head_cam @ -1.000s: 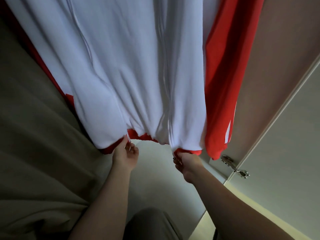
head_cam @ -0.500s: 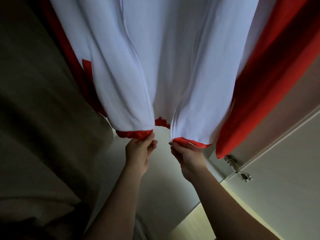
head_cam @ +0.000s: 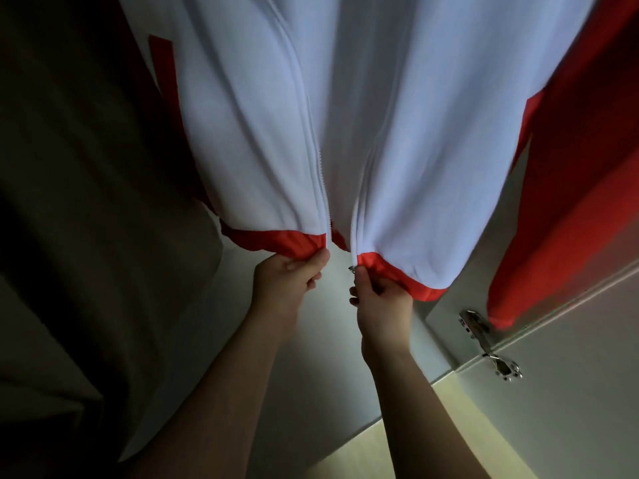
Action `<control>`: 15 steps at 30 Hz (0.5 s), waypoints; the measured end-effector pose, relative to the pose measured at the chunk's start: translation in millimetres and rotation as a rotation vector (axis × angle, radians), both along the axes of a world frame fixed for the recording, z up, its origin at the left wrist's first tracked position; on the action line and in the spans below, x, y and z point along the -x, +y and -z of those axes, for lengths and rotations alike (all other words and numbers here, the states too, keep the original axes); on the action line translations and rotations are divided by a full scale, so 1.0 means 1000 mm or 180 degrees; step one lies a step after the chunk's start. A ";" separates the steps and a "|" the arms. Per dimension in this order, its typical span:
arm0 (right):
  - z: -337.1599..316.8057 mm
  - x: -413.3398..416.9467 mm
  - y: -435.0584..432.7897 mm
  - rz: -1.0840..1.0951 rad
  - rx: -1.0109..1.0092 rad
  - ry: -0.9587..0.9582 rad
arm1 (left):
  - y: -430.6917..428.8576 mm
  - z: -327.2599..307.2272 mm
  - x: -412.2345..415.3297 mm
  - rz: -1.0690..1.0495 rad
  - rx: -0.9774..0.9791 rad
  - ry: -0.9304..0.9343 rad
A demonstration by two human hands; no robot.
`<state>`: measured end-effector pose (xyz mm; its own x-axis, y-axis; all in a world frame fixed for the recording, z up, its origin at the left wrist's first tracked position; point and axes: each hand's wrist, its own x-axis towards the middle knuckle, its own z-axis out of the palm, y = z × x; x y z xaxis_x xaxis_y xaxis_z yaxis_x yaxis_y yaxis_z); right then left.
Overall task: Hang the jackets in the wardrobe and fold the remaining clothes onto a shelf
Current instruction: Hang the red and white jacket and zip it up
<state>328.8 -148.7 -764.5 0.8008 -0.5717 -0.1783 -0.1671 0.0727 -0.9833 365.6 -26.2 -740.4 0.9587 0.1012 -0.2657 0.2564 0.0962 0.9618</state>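
1. Inside the wardrobe [head_cam: 193,323], the white-and-red jacket [head_cam: 345,98] hung unzipped; left hand [head_cam: 287,276] and right hand [head_cam: 382,300] each pinched a red hem corner
2. Misaligned zipper [head_cam: 321,188] ends might jam; a hard tug could pull it down

White jacket [head_cam: 397,115] with red hem, red sleeve; grey-beige door [head_cam: 570,392].

one white jacket [head_cam: 415,133], one left hand [head_cam: 285,283], one right hand [head_cam: 383,302], one hinge [head_cam: 475,324]
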 end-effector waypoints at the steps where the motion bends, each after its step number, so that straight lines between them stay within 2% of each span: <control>1: -0.002 -0.001 -0.002 -0.0002 0.0009 0.0038 | -0.005 -0.002 0.001 0.0028 -0.0075 -0.0030; 4: -0.008 -0.001 -0.007 -0.0148 0.0011 0.0130 | -0.018 -0.010 0.007 0.0044 -0.0219 -0.0155; 10: -0.012 0.004 -0.007 -0.0329 -0.0637 0.0206 | -0.019 -0.005 0.015 0.0036 -0.0506 -0.0409; 15: -0.010 -0.001 -0.010 -0.0096 -0.1110 0.0294 | -0.019 0.006 0.006 0.0034 -0.0312 -0.0423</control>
